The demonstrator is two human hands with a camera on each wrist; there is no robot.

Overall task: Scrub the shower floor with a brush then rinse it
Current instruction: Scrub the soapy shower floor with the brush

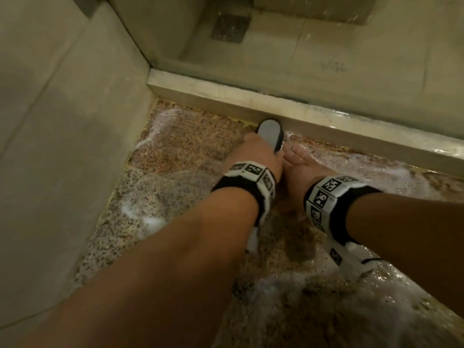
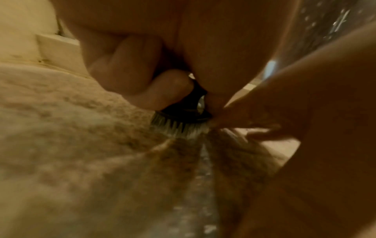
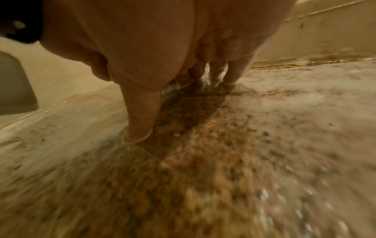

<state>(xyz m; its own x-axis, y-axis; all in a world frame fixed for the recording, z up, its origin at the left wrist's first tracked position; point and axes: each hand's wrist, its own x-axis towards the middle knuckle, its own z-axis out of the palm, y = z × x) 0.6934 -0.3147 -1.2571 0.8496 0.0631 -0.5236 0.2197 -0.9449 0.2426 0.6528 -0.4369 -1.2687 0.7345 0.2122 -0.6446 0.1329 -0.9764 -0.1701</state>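
Observation:
My left hand grips a scrub brush with a grey top and black body, bristles down on the speckled shower floor, close to the stone curb. The left wrist view shows my fingers curled round the brush body. My right hand lies just right of the brush with straight fingers spread; its thumb and fingertips press on the wet floor. White soap foam covers patches of the floor.
A tiled wall rises on the left and meets the curb at the corner. Beyond the curb a glass panel shows the bathroom floor and a dark square mat. Water pools on the floor at the right.

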